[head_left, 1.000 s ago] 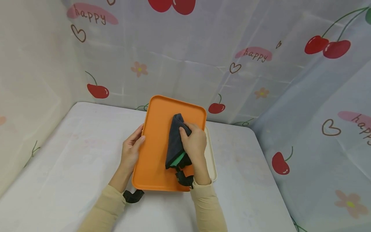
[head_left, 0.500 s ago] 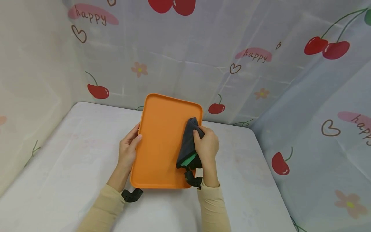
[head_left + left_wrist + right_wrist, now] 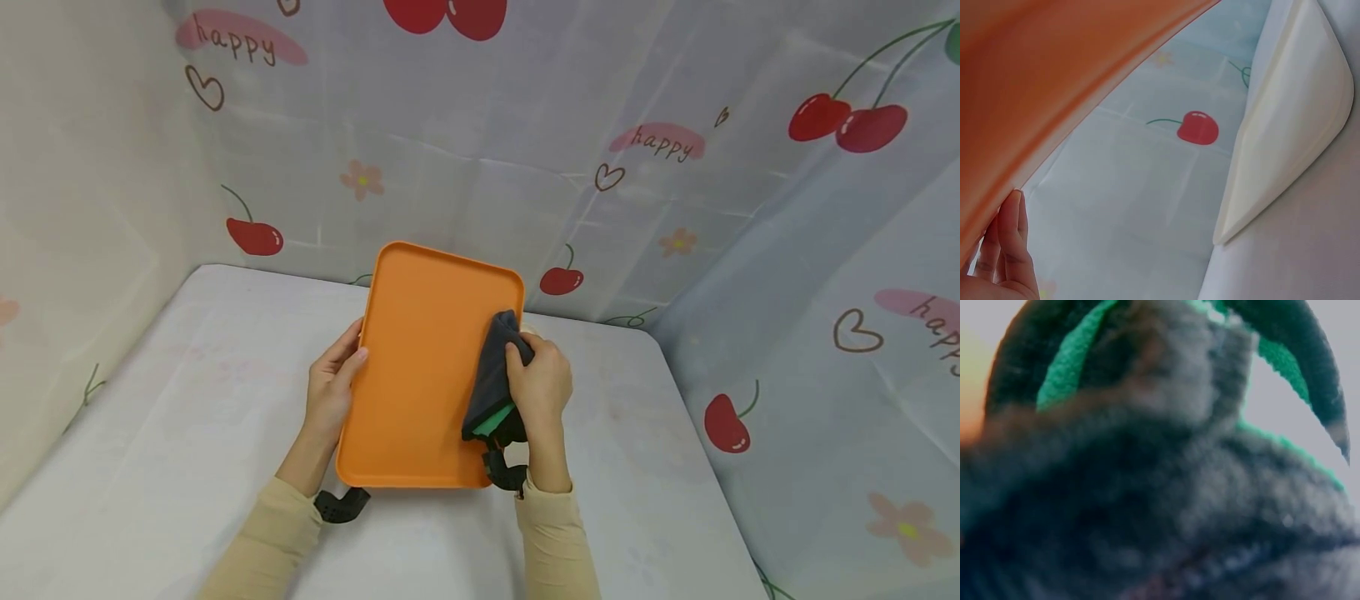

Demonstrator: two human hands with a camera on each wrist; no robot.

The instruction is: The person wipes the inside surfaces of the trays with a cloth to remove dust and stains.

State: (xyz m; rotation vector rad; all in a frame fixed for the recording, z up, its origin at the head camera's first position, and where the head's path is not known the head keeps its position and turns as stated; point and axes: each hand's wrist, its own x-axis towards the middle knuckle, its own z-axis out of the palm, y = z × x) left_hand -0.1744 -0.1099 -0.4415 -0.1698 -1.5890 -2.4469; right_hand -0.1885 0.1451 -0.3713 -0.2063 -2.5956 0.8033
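An orange tray (image 3: 412, 358) is held tilted up above the table, its flat inner face towards the head camera. My left hand (image 3: 332, 387) grips its left edge, thumb in front and fingers behind. In the left wrist view, fingers (image 3: 1013, 231) press on the tray's underside near the rim. My right hand (image 3: 540, 379) pinches a bunched dark grey cloth (image 3: 491, 371) with a green reverse side, over the tray's right edge. The cloth (image 3: 1166, 469) fills most of the right wrist view, blurred, and hides that hand's fingertips.
Beneath the orange tray a cream tray (image 3: 1297, 119) lies on the white-covered table (image 3: 645, 467), almost wholly hidden in the head view. A printed curtain (image 3: 465, 167) with cherries and hearts closes off the back and sides.
My right hand has carried the cloth from the middle of the orange tray to its right edge, then slightly down. The orange tray has shifted a little left in my left hand.
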